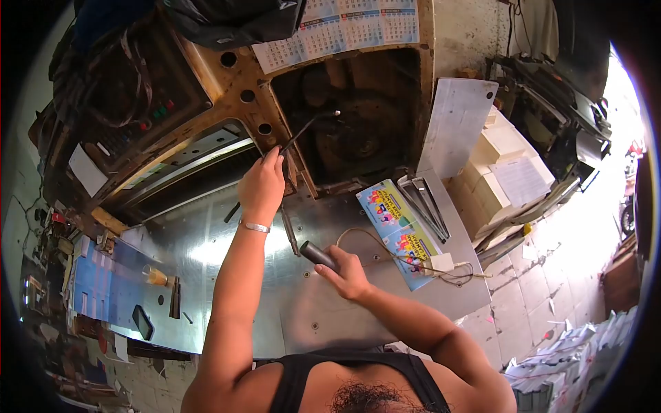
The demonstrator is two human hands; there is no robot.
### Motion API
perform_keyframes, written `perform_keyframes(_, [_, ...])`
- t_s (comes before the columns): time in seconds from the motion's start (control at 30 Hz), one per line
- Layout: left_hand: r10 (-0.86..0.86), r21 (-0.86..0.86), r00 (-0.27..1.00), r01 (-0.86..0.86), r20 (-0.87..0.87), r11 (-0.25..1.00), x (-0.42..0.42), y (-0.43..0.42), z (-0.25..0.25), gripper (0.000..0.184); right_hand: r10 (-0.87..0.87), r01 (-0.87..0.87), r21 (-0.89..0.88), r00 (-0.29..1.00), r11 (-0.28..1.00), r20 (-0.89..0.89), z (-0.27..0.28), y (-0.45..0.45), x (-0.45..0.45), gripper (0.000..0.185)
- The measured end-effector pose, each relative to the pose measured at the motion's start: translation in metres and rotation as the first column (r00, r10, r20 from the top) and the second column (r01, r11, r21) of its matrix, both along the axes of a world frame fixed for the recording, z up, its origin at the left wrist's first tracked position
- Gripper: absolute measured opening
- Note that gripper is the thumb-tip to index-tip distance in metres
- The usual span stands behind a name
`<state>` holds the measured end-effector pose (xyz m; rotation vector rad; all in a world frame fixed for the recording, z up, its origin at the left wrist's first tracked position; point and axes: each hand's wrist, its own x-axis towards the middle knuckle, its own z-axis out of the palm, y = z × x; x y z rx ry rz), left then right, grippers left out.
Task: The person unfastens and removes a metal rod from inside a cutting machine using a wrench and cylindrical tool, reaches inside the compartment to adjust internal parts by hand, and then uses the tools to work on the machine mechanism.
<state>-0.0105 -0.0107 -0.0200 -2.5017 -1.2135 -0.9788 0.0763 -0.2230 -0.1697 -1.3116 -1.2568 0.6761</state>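
My left hand (264, 182) is closed around a thin dark metal rod (301, 132) with a shiny tip, held up in front of the machine's open front. Below that hand, a narrow metal bar (289, 230) slants down over the steel table; whether it joins the rod I cannot tell. A dark grey cylinder (318, 255), like a short piece of pipe, is wrapped by the fingers of my right hand (350, 275). Its free end points up and left, close to the lower end of the bar.
Behind the steel table (296, 310) stands a brown machine frame (248, 96) with a calendar (344, 31). On the right lie printed cards (392, 220), metal bars (427, 206) and a cable with a white box (441, 263). Paper stacks (496, 155) stand beyond; a phone (142, 322) lies left.
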Motion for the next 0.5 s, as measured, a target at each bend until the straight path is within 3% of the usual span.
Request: perform_keyframes(0.5, [0.017, 0.025, 1.000, -0.017, 0.009, 1.000, -0.012, 0.006, -0.008, 0.032, -0.104, 0.103, -0.007, 0.994, 0.995, -0.047, -0.002, 0.004, 0.001, 0.038])
